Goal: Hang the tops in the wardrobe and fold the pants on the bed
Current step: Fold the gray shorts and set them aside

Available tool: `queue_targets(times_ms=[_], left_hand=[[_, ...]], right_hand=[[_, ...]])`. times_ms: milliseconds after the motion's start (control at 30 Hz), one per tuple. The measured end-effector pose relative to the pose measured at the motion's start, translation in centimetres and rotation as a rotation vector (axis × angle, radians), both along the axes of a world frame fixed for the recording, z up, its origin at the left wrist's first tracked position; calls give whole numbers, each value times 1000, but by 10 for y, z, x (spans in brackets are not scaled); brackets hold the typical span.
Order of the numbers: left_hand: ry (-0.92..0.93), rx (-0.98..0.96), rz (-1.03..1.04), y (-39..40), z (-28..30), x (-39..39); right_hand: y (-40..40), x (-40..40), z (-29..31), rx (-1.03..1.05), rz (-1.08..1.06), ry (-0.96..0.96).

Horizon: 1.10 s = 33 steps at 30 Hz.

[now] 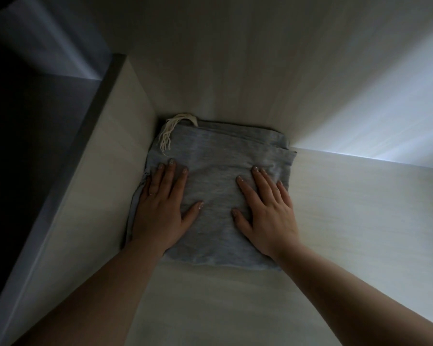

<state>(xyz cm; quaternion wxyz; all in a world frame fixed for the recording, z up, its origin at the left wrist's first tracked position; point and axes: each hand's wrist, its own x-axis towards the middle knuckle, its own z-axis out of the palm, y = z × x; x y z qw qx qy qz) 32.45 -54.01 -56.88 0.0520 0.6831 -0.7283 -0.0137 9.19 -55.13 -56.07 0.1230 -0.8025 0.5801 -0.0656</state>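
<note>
A folded pair of grey pants (215,156) lies flat on a pale wooden wardrobe shelf (348,201), pushed into the back left corner. A cream drawstring (171,133) with a frayed end spills over its far left corner. My left hand (160,206) lies flat on the left half of the pants, fingers straight and spread. My right hand (268,208) presses flat on the right half, fingers straight too. Both palms rest on top of the fabric; neither hand grips it.
The shelf is boxed in by a pale side panel (98,196) on the left and a back panel (223,71) behind the pants. A dark gap (30,146) lies beyond the left panel. Light falls across the right side of the shelf.
</note>
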Motion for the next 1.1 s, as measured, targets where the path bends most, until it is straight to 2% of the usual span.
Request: queue_targets(times_ms=[133, 333, 400, 533, 633, 767, 933, 1100], left_hand=[[6, 9, 4, -7, -6, -9], [35, 171, 22, -20, 2, -13], [257, 174, 146, -22, 28, -27], [1012, 124, 529, 0, 86, -64], [1376, 203, 677, 48, 123, -86], [1559, 85, 720, 134, 179, -107], [1667, -74, 858, 237, 243, -117], [1743, -261, 944, 343, 293, -115]], right_hand=[[-7, -6, -4, 21, 10, 25], [-42, -8, 38, 401, 132, 157], [-39, -9, 64, 466, 76, 81], [8, -9, 112, 433, -51, -259], [52, -12, 146, 413, -101, -459], [103, -19, 182, 450, -87, -603], [175, -19, 231, 517, 9, -751], [260, -6, 274, 641, 193, -835]])
